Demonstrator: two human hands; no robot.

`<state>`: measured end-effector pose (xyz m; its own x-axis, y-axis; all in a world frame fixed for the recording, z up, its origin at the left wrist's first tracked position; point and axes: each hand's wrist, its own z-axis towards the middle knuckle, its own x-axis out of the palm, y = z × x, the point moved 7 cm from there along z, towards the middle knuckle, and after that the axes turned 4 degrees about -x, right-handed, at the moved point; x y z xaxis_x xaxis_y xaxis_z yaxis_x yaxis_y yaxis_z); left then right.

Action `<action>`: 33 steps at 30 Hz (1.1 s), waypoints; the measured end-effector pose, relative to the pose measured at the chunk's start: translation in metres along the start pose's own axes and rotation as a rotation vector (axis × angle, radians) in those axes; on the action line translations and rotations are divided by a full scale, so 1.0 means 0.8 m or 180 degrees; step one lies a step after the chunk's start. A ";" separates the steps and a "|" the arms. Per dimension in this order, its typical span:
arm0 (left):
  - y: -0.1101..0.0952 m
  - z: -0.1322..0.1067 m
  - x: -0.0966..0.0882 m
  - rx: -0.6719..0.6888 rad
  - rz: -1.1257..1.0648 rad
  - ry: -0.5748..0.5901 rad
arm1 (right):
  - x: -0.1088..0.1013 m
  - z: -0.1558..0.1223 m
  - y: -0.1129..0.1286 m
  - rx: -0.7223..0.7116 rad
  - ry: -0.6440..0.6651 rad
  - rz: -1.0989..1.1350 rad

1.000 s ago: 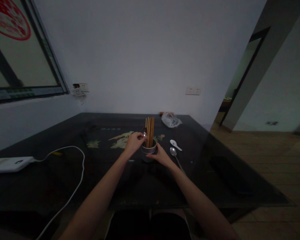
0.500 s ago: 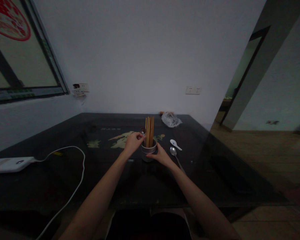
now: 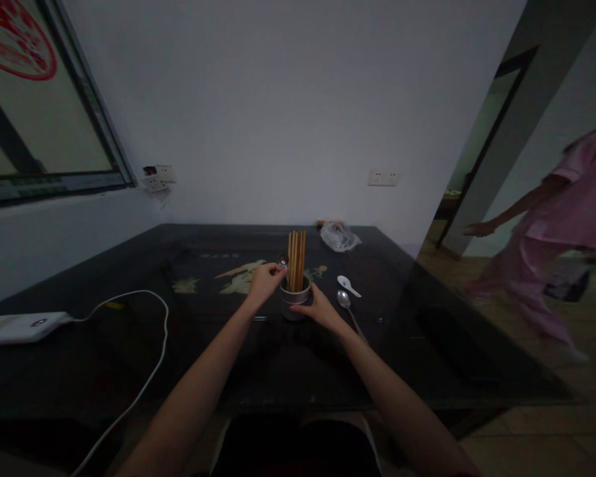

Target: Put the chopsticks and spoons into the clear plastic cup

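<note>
A round holder stands on the dark table with several wooden chopsticks upright in it. My right hand is wrapped around the holder's right side, thumb across its front. At the holder's left rim, my left hand pinches a metal spoon, its bowl up beside the chopsticks; its lower end is hidden by my fingers and the rim. To the right lie a white soup spoon and a longer metal spoon, whose handle runs partly behind my right forearm.
A clear plastic bag lies by the wall. On the left is a white power bank with a white cable. A dark flat object rests at the right. Beyond the table, a person in pink is walking.
A person in pink has come into view at the right. Both my hands stay nearly still, with the spoon and the holder in place.
</note>
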<state>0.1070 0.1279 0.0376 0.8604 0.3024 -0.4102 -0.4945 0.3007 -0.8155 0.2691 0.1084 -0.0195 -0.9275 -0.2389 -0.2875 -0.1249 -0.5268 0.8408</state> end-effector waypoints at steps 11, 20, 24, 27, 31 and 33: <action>-0.010 -0.005 -0.010 0.0138 0.0546 -0.0086 | -0.001 0.000 -0.007 0.0129 -0.0003 -0.0101; -0.017 -0.008 -0.014 0.0224 0.1028 -0.0128 | -0.001 -0.001 -0.003 0.0226 -0.0016 -0.0129; -0.017 -0.006 -0.016 0.0226 0.0971 -0.0220 | -0.002 -0.002 0.000 0.0182 -0.0025 -0.0086; -0.016 -0.004 -0.023 0.0229 0.0660 -0.0369 | -0.002 -0.002 -0.001 0.0154 -0.0001 -0.0104; 0.003 -0.010 -0.027 -0.0036 -0.0438 -0.0455 | -0.002 -0.001 -0.002 0.0121 -0.0016 -0.0141; 0.027 -0.022 -0.024 -0.0418 -0.1096 -0.0544 | -0.002 -0.001 -0.002 0.0084 -0.0022 -0.0117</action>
<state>0.0819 0.1124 0.0207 0.9346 0.3537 -0.0393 -0.1516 0.2957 -0.9432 0.2709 0.1087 -0.0205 -0.9246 -0.2140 -0.3152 -0.1681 -0.5133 0.8416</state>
